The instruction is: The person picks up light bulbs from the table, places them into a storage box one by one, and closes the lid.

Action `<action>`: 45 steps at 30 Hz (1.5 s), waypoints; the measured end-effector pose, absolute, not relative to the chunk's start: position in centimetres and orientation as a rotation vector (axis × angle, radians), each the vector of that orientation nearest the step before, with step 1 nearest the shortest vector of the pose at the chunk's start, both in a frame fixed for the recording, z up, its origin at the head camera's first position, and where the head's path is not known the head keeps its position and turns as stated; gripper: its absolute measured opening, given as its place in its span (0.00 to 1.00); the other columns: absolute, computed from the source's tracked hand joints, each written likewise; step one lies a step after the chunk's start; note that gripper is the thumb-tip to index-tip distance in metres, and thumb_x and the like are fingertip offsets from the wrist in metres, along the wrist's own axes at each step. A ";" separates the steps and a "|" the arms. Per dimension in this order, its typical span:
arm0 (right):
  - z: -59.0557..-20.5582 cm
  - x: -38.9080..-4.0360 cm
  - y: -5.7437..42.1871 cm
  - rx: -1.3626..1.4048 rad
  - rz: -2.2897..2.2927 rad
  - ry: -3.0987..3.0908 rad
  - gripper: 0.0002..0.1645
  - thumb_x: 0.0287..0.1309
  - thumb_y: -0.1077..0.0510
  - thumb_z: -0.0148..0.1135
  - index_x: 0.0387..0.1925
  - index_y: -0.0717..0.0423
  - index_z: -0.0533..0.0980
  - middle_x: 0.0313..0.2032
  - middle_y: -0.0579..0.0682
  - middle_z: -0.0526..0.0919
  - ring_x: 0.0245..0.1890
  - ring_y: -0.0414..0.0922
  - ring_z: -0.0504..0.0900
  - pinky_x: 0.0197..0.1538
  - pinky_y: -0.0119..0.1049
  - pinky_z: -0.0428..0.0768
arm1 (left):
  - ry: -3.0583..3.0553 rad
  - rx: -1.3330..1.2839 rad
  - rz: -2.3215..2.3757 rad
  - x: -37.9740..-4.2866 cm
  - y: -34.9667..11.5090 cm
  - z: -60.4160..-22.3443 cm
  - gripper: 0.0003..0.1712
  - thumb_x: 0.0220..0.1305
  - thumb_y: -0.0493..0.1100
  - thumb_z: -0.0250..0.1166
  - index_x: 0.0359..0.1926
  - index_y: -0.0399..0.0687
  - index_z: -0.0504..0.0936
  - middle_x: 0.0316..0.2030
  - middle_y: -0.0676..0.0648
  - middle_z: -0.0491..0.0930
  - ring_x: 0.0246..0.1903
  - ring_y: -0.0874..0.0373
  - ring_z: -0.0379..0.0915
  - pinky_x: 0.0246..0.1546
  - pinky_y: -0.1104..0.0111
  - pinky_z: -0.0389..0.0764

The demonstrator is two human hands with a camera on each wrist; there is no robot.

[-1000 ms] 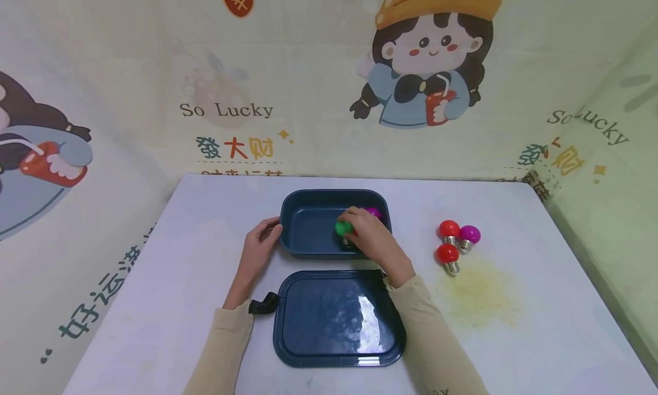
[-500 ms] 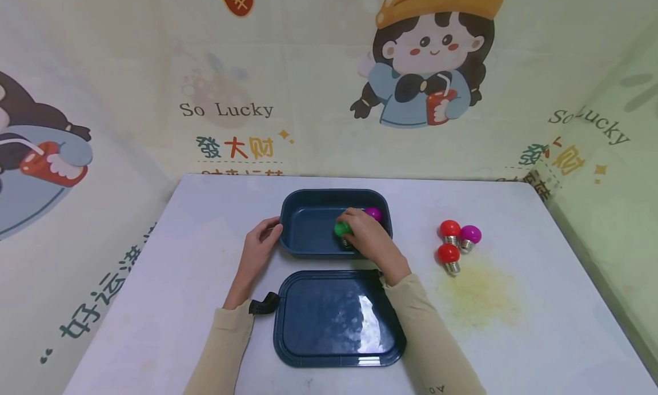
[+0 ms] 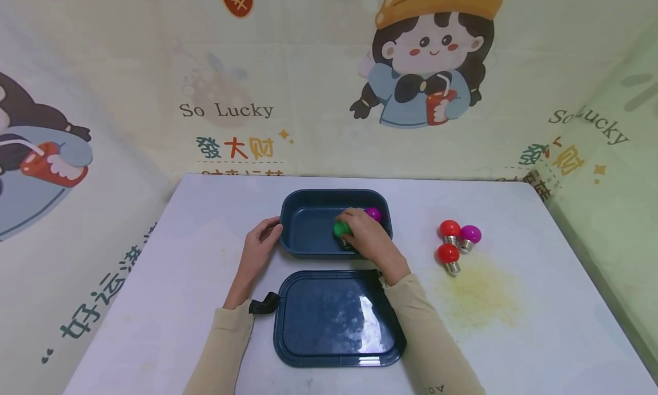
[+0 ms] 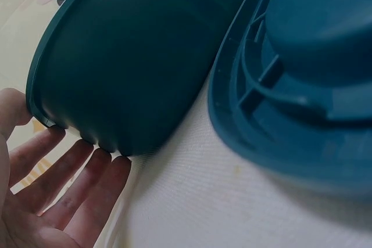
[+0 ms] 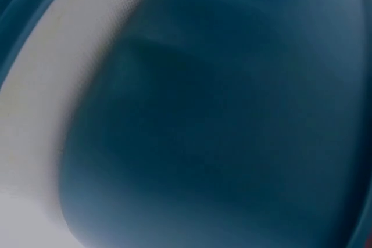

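In the head view, a dark blue box [image 3: 308, 252] stands near the back of the table, with a purple bulb [image 3: 373, 214] inside at its right end. My right hand [image 3: 367, 235] reaches over the front wall and holds a green light bulb [image 3: 341, 229] inside the box, its metal screw base pointing down. At the box's left end is my left hand [image 3: 259, 244]. The left wrist view has its extended fingers [image 4: 87, 196] touching the outer wall of the box [image 4: 133, 74], with the thumb at the rim. Only the box's outside fills the right wrist view [image 5: 221, 132]; my right hand is hidden there.
A dark blue lid [image 3: 334, 321] lies on the white table [image 3: 540, 303] in front of the box, between my forearms. To the right rest two red bulbs [image 3: 448, 253] and a purple bulb [image 3: 470, 234]. A printed cloth [image 3: 319, 98] hangs behind.
My right hand and the green light bulb have shifted very slightly left inside the box. The left hand, box and lid hold still.
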State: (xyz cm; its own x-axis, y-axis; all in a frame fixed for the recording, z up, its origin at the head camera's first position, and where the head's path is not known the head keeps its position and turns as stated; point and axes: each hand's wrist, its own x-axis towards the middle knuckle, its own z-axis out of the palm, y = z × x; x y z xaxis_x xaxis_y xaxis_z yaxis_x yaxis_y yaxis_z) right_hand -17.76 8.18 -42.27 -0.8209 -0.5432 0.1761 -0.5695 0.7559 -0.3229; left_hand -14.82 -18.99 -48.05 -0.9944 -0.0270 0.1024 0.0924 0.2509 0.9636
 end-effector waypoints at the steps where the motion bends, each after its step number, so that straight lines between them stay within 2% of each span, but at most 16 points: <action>1: -42.2 -17.7 8.2 0.913 0.564 -2.874 0.22 0.53 0.63 0.74 0.51 0.61 0.81 0.52 0.56 0.81 0.55 0.52 0.78 0.60 0.44 0.79 | -2.404 -0.061 -1.866 -14.8 -19.0 -48.1 0.25 0.74 0.49 0.58 0.63 0.39 0.75 0.61 0.39 0.75 0.64 0.47 0.72 0.56 0.83 0.72; 7: -41.8 -17.6 8.4 0.915 0.594 -2.855 0.22 0.54 0.63 0.74 0.51 0.61 0.81 0.53 0.55 0.80 0.53 0.52 0.78 0.58 0.44 0.81 | -2.403 -0.053 -1.894 -14.7 -18.9 -47.4 0.24 0.74 0.47 0.58 0.63 0.37 0.75 0.62 0.37 0.75 0.64 0.46 0.72 0.54 0.85 0.72; 12: -41.6 -17.4 8.9 0.895 0.627 -2.827 0.22 0.53 0.63 0.75 0.51 0.61 0.81 0.54 0.54 0.80 0.55 0.51 0.77 0.60 0.43 0.79 | -2.418 -0.081 -1.885 -14.2 -18.5 -45.9 0.23 0.75 0.42 0.57 0.63 0.31 0.73 0.61 0.32 0.74 0.63 0.43 0.72 0.54 0.81 0.74; 19: -41.3 -17.1 9.4 0.872 0.633 -2.814 0.22 0.53 0.62 0.75 0.51 0.60 0.82 0.54 0.54 0.80 0.56 0.50 0.76 0.59 0.43 0.80 | -2.441 -0.053 -1.872 -13.6 -18.0 -44.3 0.23 0.74 0.41 0.57 0.64 0.30 0.73 0.62 0.33 0.74 0.63 0.43 0.72 0.53 0.84 0.71; 45: -40.0 -14.9 13.1 0.729 0.568 -2.807 0.29 0.46 0.62 0.79 0.52 0.61 0.80 0.54 0.57 0.80 0.55 0.54 0.76 0.52 0.46 0.84 | -2.452 -0.056 -1.867 -13.3 -18.0 -44.3 0.24 0.75 0.42 0.56 0.64 0.31 0.72 0.62 0.33 0.74 0.63 0.43 0.72 0.52 0.86 0.71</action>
State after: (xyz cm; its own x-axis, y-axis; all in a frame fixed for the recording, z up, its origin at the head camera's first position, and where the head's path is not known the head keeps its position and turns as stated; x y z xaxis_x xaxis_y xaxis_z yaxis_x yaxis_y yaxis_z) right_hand -14.92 13.11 -40.04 -0.8621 -0.4287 0.2701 -0.5000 0.8061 -0.3165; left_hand -13.33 -18.02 -44.32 -0.9976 -0.0066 0.0688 0.0646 0.2663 0.9617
